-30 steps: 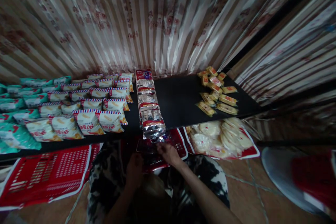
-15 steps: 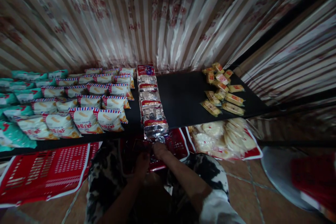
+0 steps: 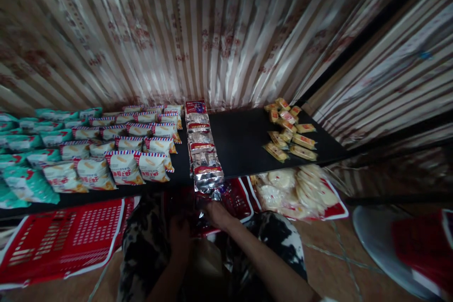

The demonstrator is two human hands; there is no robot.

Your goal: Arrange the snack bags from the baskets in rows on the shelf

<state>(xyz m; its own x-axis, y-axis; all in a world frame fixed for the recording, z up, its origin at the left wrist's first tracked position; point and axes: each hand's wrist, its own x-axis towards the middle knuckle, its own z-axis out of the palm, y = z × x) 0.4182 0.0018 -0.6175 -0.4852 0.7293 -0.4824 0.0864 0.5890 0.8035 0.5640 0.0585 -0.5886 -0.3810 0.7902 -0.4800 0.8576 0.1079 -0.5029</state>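
Low in the view, my right hand (image 3: 216,215) reaches over a red basket (image 3: 247,197), its fingers closed on a silver foil packet (image 3: 202,214), of which only a glint shows. My left hand (image 3: 179,232) is at the basket's left side, in deep shadow; its fingers cannot be made out. Just above my right hand, a strip of silver and red foil packets (image 3: 206,158) lies front to back across the black shelf (image 3: 240,139), its front end at the shelf edge. What lies inside the basket is mostly too dark to tell.
Rows of white snack bags (image 3: 123,168) and teal bags (image 3: 30,183) stand on the left. Small yellow packets (image 3: 303,152) lie at the right. Below are another red basket (image 3: 85,233), a basket of pale wrapped food (image 3: 300,191) and a grey round tub (image 3: 375,245).
My left hand has moved left and slightly down, away from my right hand. My right hand has shifted slightly down. The whole view has tilted a little; the shelf goods stay in place.
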